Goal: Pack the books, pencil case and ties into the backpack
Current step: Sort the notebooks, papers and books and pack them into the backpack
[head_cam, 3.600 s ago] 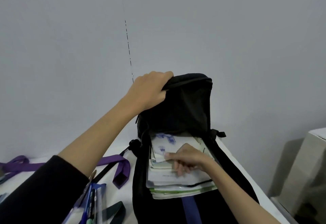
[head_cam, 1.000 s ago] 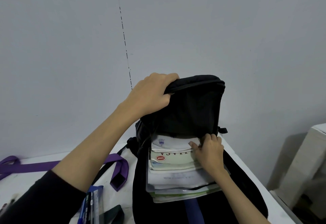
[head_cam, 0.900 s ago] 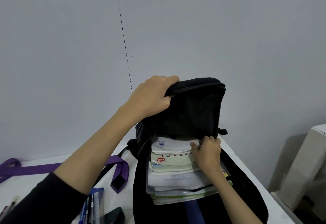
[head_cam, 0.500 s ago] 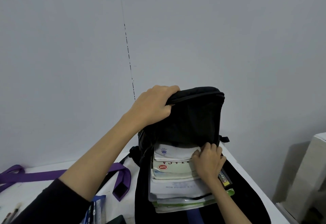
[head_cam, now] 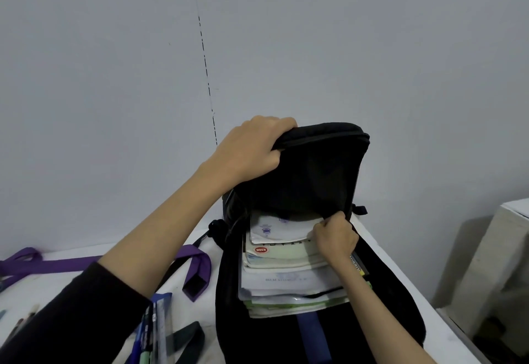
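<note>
Head view, looking down over a white counter (head_cam: pixel 71 280) set against a plain grey wall (head_cam: pixel 114 77).

Black backpack (head_cam: pixel 315 180) lies open on the counter, its top flap lifted upright. Left hand (head_cam: pixel 252 148) grips the flap's upper edge, fingers curled over the rim, thumb underneath. Black sleeve (head_cam: pixel 71 320) covers that forearm up to mid-arm.

Stack of books (head_cam: pixel 280 272) sits inside the main compartment, spines and edges stepped toward the camera; a white booklet on top, a pale green cover with a red oval label below it, clear plastic sleeves further down. Right hand (head_cam: pixel 335 237) is at the stack's upper right corner, fingers curled and pinching the edge of the top booklets just under the flap's lower rim.

Purple tie (head_cam: pixel 86 260) lies across the counter left of the backpack, its wide end just beside the bag's side. Pencil case (head_cam: pixel 154 332), clear with blue trim and pens inside, sits at the bottom edge near the left sleeve, partly cut off. A dark tie (head_cam: pixel 189 338) lies just right of it, also partly out of frame.

Pale box-like object (head_cam: pixel 498 263) stands off the counter's right end; what it is cannot be told.
</note>
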